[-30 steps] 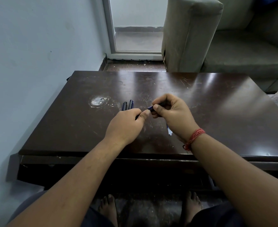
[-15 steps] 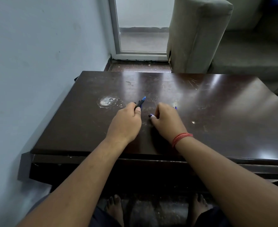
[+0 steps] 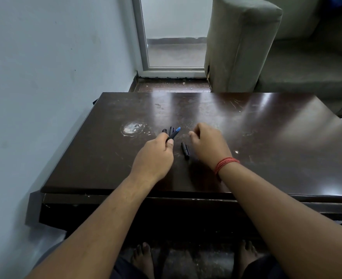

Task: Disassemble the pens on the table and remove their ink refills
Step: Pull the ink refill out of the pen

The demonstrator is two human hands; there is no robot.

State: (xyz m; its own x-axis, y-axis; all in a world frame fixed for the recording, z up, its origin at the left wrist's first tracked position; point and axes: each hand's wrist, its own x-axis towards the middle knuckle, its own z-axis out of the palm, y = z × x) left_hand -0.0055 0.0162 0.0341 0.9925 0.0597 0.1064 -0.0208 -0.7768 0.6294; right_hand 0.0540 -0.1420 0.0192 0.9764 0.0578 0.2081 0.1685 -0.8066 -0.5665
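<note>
- Since half a second ago, the right hand (image 3: 208,144) has lifted off a dark pen piece (image 3: 185,150), which now lies free on the surface (image 3: 266,137), between the hands.
- Left hand (image 3: 156,158): fingers clenched on a dark pen barrel (image 3: 173,135) with a blue end, pointing to 1 o'clock.
- Right hand: fingers loosely curled, grasping nothing visible.
- Two more dark pens (image 3: 168,130) lie at 12 o'clock of the left hand.
- Step in hand, as judged: separating one pen. Next: pull the refill from the barrel.
- No legible writing or brand.
</note>
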